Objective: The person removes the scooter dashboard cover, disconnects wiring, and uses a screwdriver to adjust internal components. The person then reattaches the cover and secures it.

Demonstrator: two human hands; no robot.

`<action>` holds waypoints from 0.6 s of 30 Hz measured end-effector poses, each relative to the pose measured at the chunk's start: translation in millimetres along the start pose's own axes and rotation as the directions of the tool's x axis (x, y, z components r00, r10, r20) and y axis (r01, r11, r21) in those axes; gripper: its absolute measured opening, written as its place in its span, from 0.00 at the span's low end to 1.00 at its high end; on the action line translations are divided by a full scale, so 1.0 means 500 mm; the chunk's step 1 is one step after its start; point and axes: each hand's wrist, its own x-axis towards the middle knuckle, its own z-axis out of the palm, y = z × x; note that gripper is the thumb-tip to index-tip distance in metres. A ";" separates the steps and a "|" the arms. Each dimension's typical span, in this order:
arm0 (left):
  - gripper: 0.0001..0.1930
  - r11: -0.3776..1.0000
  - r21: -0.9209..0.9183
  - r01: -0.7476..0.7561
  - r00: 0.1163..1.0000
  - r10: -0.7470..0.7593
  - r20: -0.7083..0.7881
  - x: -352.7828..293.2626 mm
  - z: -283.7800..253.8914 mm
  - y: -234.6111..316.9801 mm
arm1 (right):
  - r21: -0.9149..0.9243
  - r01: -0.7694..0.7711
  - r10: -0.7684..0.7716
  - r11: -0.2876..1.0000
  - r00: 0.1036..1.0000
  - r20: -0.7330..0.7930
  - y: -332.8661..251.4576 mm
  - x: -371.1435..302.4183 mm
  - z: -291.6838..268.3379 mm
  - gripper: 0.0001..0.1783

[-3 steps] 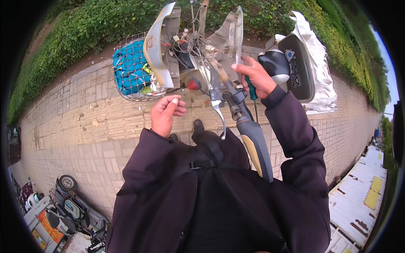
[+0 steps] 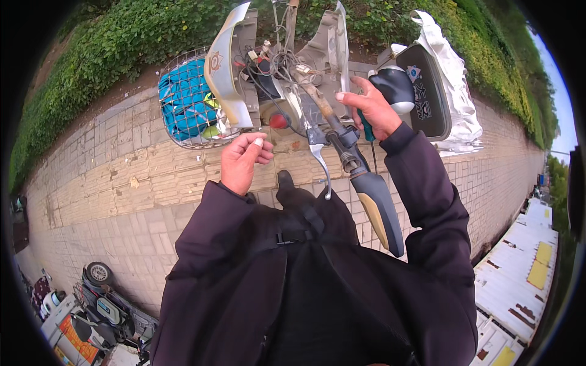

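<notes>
My right hand (image 2: 377, 111) is beside the scooter's handlebar, its lower fingers wrapped round the teal handle of a screwdriver (image 2: 367, 127), thumb and forefinger stretched toward the bar. The screwdriver's thin shaft points down. Below the hand, a bare coil spring (image 2: 350, 162) shows on the handlebar (image 2: 323, 110), above a black and tan grip (image 2: 379, 213). A silver brake lever (image 2: 320, 163) hangs alongside it. My left hand (image 2: 242, 162) floats left of the lever, fingers curled with the thumb against them; whether anything small is pinched there is hidden.
Loose wires and connectors (image 2: 293, 68) spread between two fairing panels (image 2: 223, 67) at the scooter's front. Left of them stands a wire basket (image 2: 186, 100) with blue cloth. A black-and-white rounded piece (image 2: 390, 87) and a dark case (image 2: 430, 100) are to the right. A hedge (image 2: 122, 49) borders the paving.
The lower end of the grip has swung slightly right. My left hand has shifted a little up and right. My right hand still holds the screwdriver.
</notes>
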 end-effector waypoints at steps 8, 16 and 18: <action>0.13 0.995 0.091 -0.040 0.990 0.027 0.139 0.065 -0.038 0.060 | -0.139 0.066 -0.089 0.988 0.982 -0.165 -0.009 -0.031 0.012 0.54; 0.12 0.991 0.125 -0.053 0.987 0.034 0.156 0.132 0.014 0.116 | -0.440 0.057 -0.127 0.896 0.983 -0.131 -0.054 -0.012 -0.029 0.60; 0.13 0.986 0.163 -0.036 0.991 0.014 0.136 0.158 0.028 0.143 | -0.538 0.075 -0.173 0.839 0.976 -0.133 -0.067 -0.010 -0.025 0.60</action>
